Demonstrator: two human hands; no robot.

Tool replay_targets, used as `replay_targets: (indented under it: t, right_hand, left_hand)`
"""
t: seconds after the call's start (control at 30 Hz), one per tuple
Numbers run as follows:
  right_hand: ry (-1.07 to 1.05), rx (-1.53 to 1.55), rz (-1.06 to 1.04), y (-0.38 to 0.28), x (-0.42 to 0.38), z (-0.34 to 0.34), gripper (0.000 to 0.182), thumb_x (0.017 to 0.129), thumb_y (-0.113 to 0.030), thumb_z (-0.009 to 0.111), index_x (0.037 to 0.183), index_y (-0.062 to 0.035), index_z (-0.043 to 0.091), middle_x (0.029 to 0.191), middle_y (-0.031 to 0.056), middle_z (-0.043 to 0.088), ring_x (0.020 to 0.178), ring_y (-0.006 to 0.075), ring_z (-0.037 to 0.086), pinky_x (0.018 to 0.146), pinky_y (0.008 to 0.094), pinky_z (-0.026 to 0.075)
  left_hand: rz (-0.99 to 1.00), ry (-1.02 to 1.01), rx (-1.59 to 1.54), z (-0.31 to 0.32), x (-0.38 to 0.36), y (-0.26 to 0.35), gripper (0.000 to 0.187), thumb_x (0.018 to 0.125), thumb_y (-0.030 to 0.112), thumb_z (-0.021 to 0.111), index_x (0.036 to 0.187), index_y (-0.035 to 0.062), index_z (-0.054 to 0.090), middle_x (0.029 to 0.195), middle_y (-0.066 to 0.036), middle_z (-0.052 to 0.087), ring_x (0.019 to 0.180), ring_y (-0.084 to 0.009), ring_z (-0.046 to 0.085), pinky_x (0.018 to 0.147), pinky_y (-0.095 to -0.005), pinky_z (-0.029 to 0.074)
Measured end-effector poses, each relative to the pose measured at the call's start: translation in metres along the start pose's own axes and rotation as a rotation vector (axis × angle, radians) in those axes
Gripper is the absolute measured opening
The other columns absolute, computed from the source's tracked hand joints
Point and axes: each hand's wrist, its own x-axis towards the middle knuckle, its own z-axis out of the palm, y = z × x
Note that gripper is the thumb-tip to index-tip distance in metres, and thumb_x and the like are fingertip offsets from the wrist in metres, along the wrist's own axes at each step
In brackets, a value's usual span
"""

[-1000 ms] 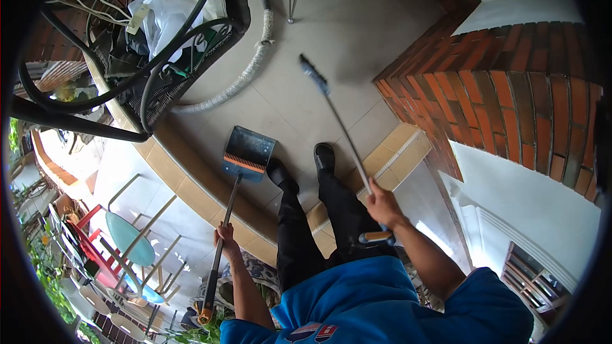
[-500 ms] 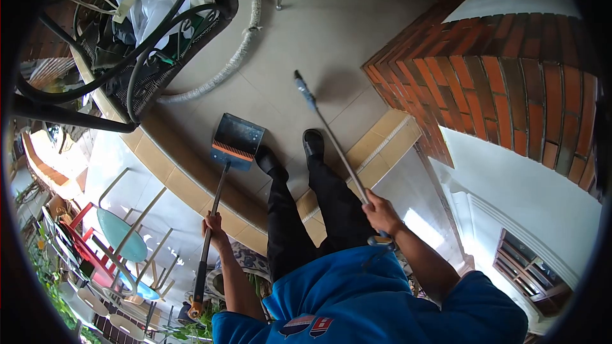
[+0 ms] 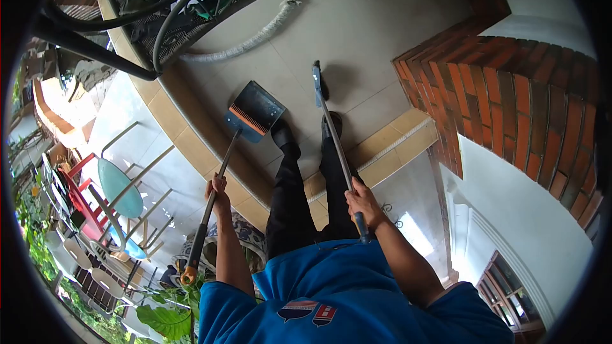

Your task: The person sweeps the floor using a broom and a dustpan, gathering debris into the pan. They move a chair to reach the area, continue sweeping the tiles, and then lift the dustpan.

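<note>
My left hand (image 3: pixel 218 195) is wrapped around the handle of a long-handled dustpan (image 3: pixel 260 103). The blue-grey pan lies on the tiled floor beside one foot, an orange comb strip across its back. In my right hand (image 3: pixel 364 204) is the pole of a broom (image 3: pixel 338 140), gripped near its blue end. The narrow broom head (image 3: pixel 317 79) is over the floor past my other foot, right of the pan and apart from it. Both handles slope back toward my waist.
A tan tiled step edge (image 3: pixel 191 150) curves along the left. At the top left stands a black-framed rack (image 3: pixel 156 67) with bags, a wrapped hose (image 3: pixel 261 37) beside it. A brick wall (image 3: pixel 503 102) rises at right. Chairs (image 3: pixel 121 185) and plants (image 3: pixel 167 322) are lower left.
The view has shifted, with surroundings moving right. The broom pole has swung more upright, and my right hand has come in toward my body. The dustpan has turned clockwise.
</note>
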Motion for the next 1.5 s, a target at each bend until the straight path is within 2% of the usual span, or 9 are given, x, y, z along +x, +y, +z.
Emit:
replay_targets:
  t: [0.1, 0.3, 0.6, 0.7, 0.8, 0.93, 1.03, 1.3, 1.5]
  right_hand:
    - [-0.036, 0.261, 0.238, -0.063, -0.039, -0.017, 0.036, 0.093, -0.014, 0.048, 0.129, -0.0121, 0.043, 0.064, 0.0010, 0.043, 0.042, 0.0079, 0.044, 0.034, 0.0245, 0.040]
    - [0.130, 0.029, 0.131, -0.073, -0.040, -0.096, 0.003, 0.093, -0.012, 0.045, 0.095, -0.0115, 0.046, 0.062, -0.0010, 0.041, 0.039, 0.0065, 0.042, 0.032, 0.0231, 0.038]
    - [0.142, 0.023, 0.065, -0.054, 0.002, -0.145, 0.001, 0.091, -0.012, 0.045, 0.089, -0.0124, 0.045, 0.060, -0.0015, 0.039, 0.037, 0.0082, 0.040, 0.031, 0.0265, 0.039]
    - [0.146, -0.144, -0.079, -0.025, 0.017, -0.147, 0.003, 0.090, -0.012, 0.046, 0.088, -0.0106, 0.046, 0.060, -0.0012, 0.040, 0.040, 0.0083, 0.042, 0.035, 0.0260, 0.040]
    - [0.222, -0.548, 0.018, -0.033, 0.017, -0.095, 0.057, 0.083, -0.013, 0.047, 0.136, 0.0047, 0.034, 0.086, 0.0219, 0.063, 0.059, 0.0273, 0.066, 0.056, 0.0370, 0.052]
    - [0.007, -0.444, 0.097, -0.036, -0.006, -0.011, 0.061, 0.082, -0.009, 0.044, 0.138, 0.0070, 0.026, 0.066, 0.0184, 0.060, 0.046, 0.0245, 0.060, 0.045, 0.0360, 0.050]
    - [-0.084, -0.403, 0.029, -0.016, -0.024, 0.027, 0.049, 0.082, -0.009, 0.047, 0.128, 0.0062, 0.039, 0.066, 0.0179, 0.059, 0.043, 0.0238, 0.057, 0.043, 0.0357, 0.048]
    - [-0.053, -0.331, 0.116, -0.074, -0.053, -0.019, 0.052, 0.088, -0.010, 0.049, 0.137, -0.0012, 0.036, 0.065, 0.0083, 0.053, 0.045, 0.0140, 0.051, 0.043, 0.0302, 0.044]
    - [0.134, -0.951, -0.110, -0.074, 0.069, -0.043, 0.060, 0.083, -0.011, 0.046, 0.137, 0.0078, 0.028, 0.093, 0.0276, 0.062, 0.075, 0.0358, 0.064, 0.066, 0.0421, 0.051]
  left_hand:
    - [0.008, -0.004, 0.043, -0.011, 0.000, 0.006, 0.033, 0.095, 0.026, 0.053, 0.076, -0.0025, 0.054, 0.082, -0.010, 0.058, 0.083, -0.0162, 0.060, 0.081, -0.0321, 0.053]
    - [0.032, 0.021, 0.047, -0.019, -0.018, 0.011, 0.034, 0.095, 0.025, 0.052, 0.075, -0.0022, 0.053, 0.082, -0.012, 0.060, 0.084, -0.0185, 0.062, 0.080, -0.0326, 0.053]
    - [0.034, 0.114, -0.002, -0.012, -0.065, 0.009, 0.035, 0.093, 0.027, 0.054, 0.077, -0.0044, 0.054, 0.091, -0.016, 0.060, 0.077, -0.0185, 0.062, 0.074, -0.0304, 0.054]
    - [-0.008, 0.135, -0.048, -0.001, -0.076, -0.003, 0.029, 0.093, 0.021, 0.056, 0.080, -0.0045, 0.057, 0.075, -0.005, 0.056, 0.074, -0.0129, 0.058, 0.075, -0.0288, 0.052]
    - [-0.016, 0.118, -0.123, 0.010, -0.078, -0.028, 0.030, 0.093, 0.023, 0.057, 0.080, -0.0036, 0.056, 0.069, -0.002, 0.049, 0.066, -0.0081, 0.046, 0.069, -0.0250, 0.045]
    - [-0.023, 0.184, -0.094, 0.030, -0.087, -0.032, 0.034, 0.095, 0.027, 0.053, 0.078, -0.0021, 0.057, 0.066, 0.001, 0.045, 0.063, -0.0074, 0.042, 0.062, -0.0222, 0.039]
    - [-0.075, 0.156, 0.081, 0.024, -0.091, -0.039, 0.035, 0.095, 0.028, 0.051, 0.078, -0.0012, 0.058, 0.065, 0.003, 0.043, 0.062, -0.0067, 0.041, 0.058, -0.0216, 0.035]
    - [-0.093, 0.173, 0.153, 0.017, -0.101, -0.036, 0.038, 0.093, 0.033, 0.052, 0.096, -0.0024, 0.063, 0.068, 0.002, 0.050, 0.064, -0.0061, 0.044, 0.057, -0.0219, 0.037]
    - [-0.193, 0.245, 0.256, 0.040, -0.106, -0.005, 0.037, 0.092, 0.031, 0.055, 0.103, -0.0033, 0.063, 0.071, 0.000, 0.056, 0.065, -0.0078, 0.049, 0.058, -0.0238, 0.040]
